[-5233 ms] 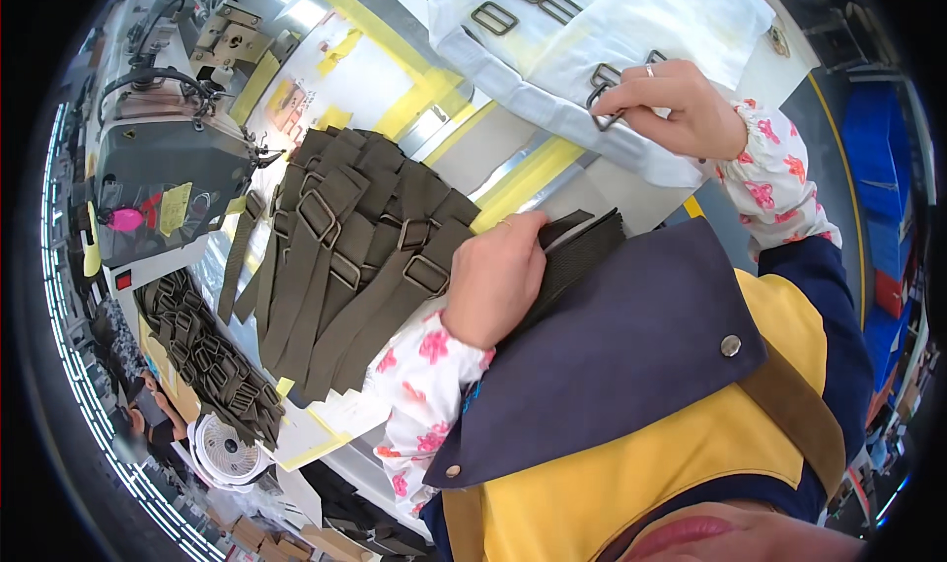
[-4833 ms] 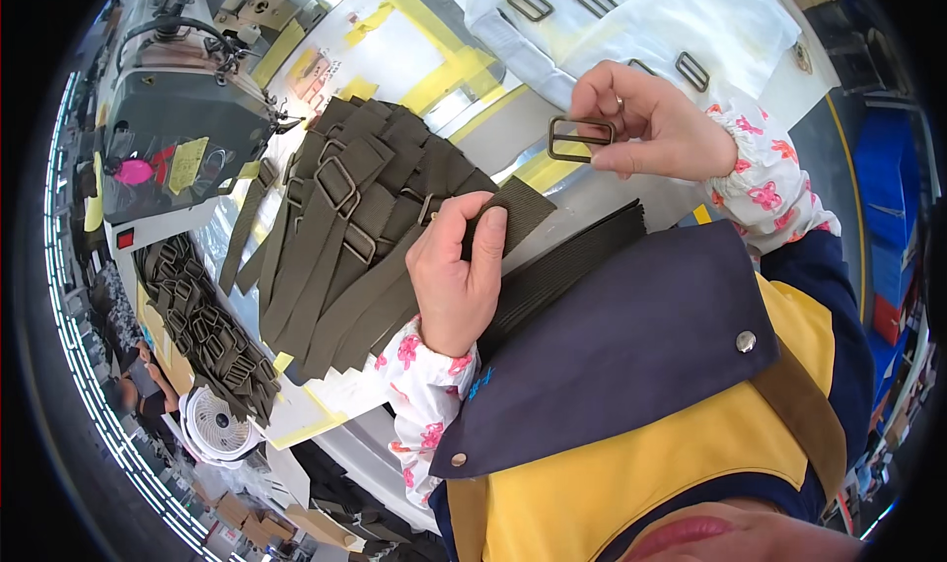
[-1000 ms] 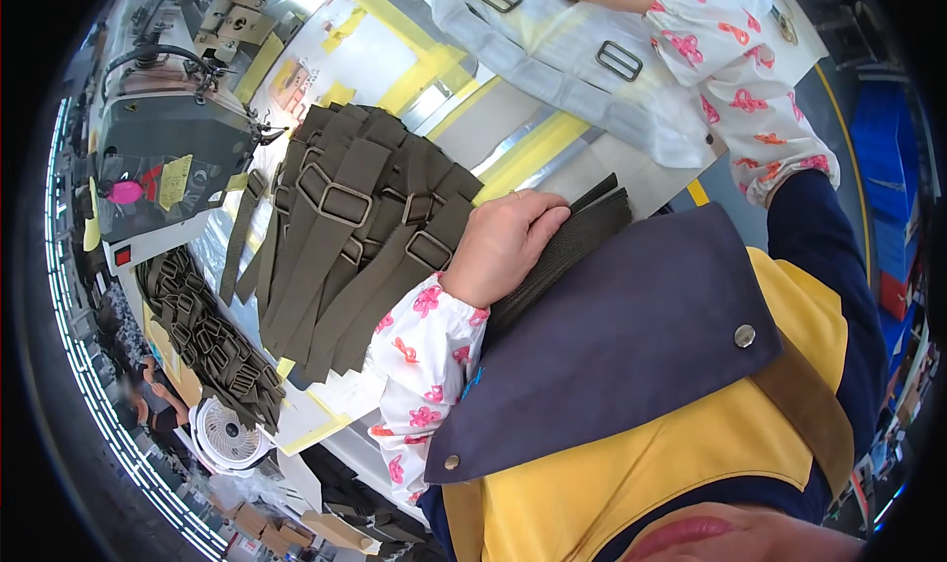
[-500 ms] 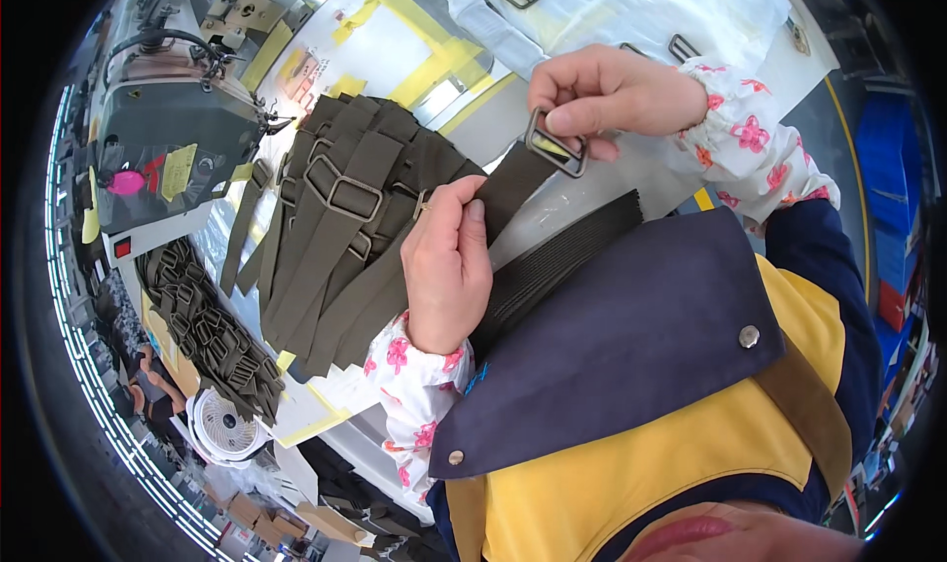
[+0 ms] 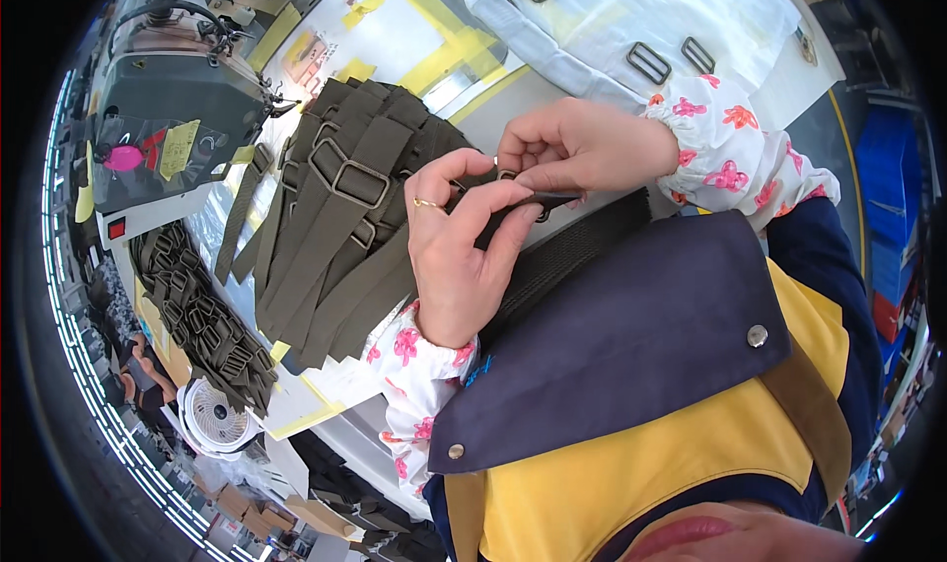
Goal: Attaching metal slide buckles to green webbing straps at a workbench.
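My left hand (image 5: pixel 456 261) and my right hand (image 5: pixel 604 153) meet in front of me, both closed on one dark olive webbing strap (image 5: pixel 554 199). The left thumb and forefinger pinch the strap. Right fingertips grip its end, where a metal slide buckle (image 5: pixel 543 214) shows only in part behind the fingers. Left of my hands, a fanned pile of olive straps (image 5: pixel 330 276) bears several rectangular metal buckles, one large buckle (image 5: pixel 361 184) lying on top. Below the hands, a stack of dark ribbed webbing (image 5: pixel 582 251) lies beside my apron flap.
A dark grey machine (image 5: pixel 163 99) stands at the left. Nearer lies a heap of buckled straps (image 5: pixel 202 316), with a white fan (image 5: pixel 217 416) beyond the table edge. Loose slide buckles (image 5: pixel 648 64) rest on white plastic sheeting (image 5: pixel 631 20) at the back.
My right hand has come down and left to meet the left hand. The buckle, plainly visible before, is now mostly hidden by fingers. The strap's end is now bent between both hands.
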### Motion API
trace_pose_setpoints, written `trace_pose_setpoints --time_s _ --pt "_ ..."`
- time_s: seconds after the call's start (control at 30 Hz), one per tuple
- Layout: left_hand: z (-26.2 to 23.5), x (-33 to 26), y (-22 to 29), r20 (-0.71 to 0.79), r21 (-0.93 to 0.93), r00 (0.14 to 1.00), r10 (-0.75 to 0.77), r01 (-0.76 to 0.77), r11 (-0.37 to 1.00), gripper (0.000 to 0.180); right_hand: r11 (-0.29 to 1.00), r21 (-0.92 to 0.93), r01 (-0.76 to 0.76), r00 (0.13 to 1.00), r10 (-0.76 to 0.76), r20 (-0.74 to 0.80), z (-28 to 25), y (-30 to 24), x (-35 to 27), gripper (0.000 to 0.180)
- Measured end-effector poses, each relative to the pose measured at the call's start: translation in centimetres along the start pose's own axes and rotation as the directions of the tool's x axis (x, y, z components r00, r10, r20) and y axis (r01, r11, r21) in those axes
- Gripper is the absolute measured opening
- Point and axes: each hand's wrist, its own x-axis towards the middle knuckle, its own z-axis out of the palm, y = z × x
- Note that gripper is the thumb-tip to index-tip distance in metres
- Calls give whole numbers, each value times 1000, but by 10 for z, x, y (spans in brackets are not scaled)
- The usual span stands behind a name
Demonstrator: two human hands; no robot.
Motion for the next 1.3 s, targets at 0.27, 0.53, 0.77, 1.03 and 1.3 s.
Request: trace_pose_setpoints --time_s 0.27,0.53,0.77,1.03,1.3 --pt "-7 -17 -9 6 -24 985 -174 174 984 6 999 -33 -1 998 -2 -68 7 9 10 14" --pt "0 -17 -9 -52 15 969 -242 243 970 9 999 -21 37 998 -38 -50 18 0 2 10" --pt "1 -25 -14 86 -270 954 -286 299 915 27 998 -13 54 998 -53 16 18 1 0 11" --pt "-36 -22 -25 214 -202 976 47 -3 979 18 978 188 87 993 -100 58 20 -29 5 12" --pt "-118 -57 -7 136 -168 837 -530 546 820 14 929 268 254 959 -207 -192 -2 -40 35 12"
